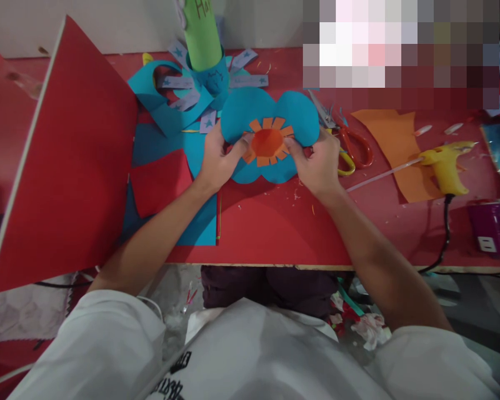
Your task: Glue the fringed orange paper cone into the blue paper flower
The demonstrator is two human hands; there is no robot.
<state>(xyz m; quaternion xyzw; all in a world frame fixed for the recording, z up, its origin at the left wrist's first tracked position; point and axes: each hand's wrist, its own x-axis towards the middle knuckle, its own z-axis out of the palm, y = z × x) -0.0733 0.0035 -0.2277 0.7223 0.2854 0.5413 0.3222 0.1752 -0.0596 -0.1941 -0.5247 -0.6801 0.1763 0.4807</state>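
Note:
A blue cloud-shaped paper cutout [270, 114] lies over the red table [275, 228], with an orange paper sun [267, 143] of a round centre and short ray strips on it. My left hand [219, 161] pinches the left side of the sun and cutout, fingers closed on the paper. My right hand [316, 164] pinches the right side the same way. Both hands hold the piece just above the tabletop.
A large red sheet [66, 161] leans up at left. Blue paper loops with star strips and a green tube [202, 33] stand behind. Red-handled scissors [354, 147], orange paper [395, 144], a yellow glue gun [445, 164] and a purple power strip [494, 225] lie at right.

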